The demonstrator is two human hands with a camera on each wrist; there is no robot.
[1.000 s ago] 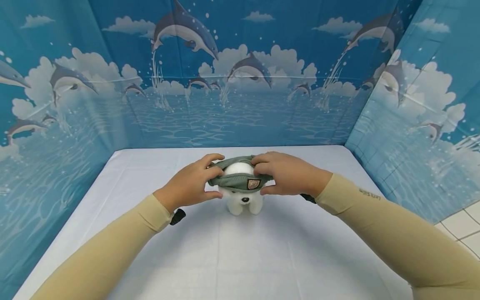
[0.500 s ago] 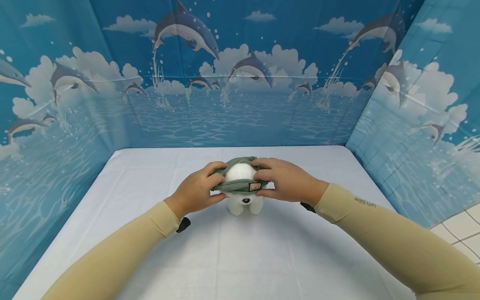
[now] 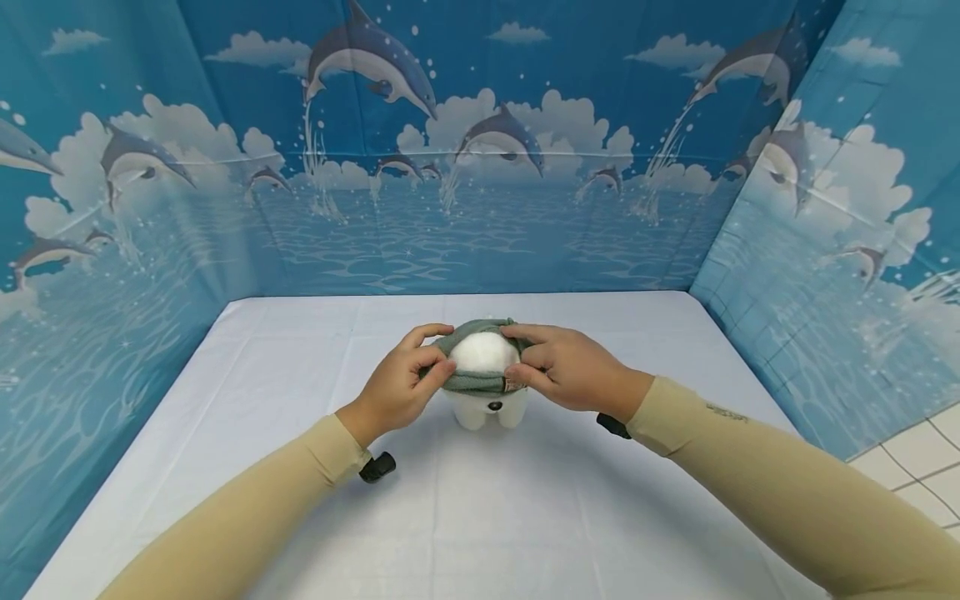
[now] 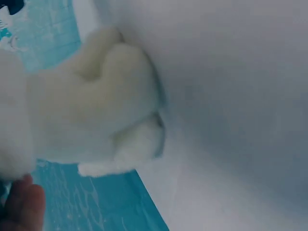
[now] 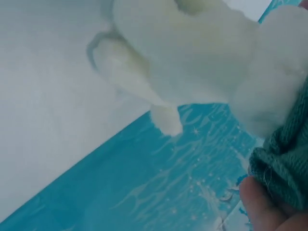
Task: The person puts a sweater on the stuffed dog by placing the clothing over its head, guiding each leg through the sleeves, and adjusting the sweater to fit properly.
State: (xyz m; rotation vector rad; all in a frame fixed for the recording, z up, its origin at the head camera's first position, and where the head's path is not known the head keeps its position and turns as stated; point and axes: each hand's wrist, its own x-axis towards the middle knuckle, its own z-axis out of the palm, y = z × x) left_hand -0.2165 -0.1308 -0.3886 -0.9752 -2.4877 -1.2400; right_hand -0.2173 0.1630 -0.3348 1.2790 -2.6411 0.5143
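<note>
A small white plush dog (image 3: 483,354) stands upright on the table, its black nose towards me. Round its head sits a grey-green knitted band (image 3: 474,382) with a small patch at the front; the white crown shows through the top. My left hand (image 3: 397,385) pinches the band's left side, thumb at the front edge and index finger towards the back. On the opposite side my right hand (image 3: 581,368) pinches it too, partly covering the patch. In the right wrist view the ribbed knit (image 5: 288,159) lies against the fingers (image 5: 260,204). The plush's eyes are hidden.
A white cloth covers the table (image 3: 480,517). Blue curtains (image 3: 480,225) printed with dolphins and clouds stand along the back and both sides. Pale floor tiles (image 3: 926,450) show at the lower right. Black wrist cameras (image 3: 377,467) sit under the wrists.
The band's front edge has come lower over the plush's face, and its opening has narrowed. Both hands have moved inward and slightly down; the thumbs now lie on the front edge.
</note>
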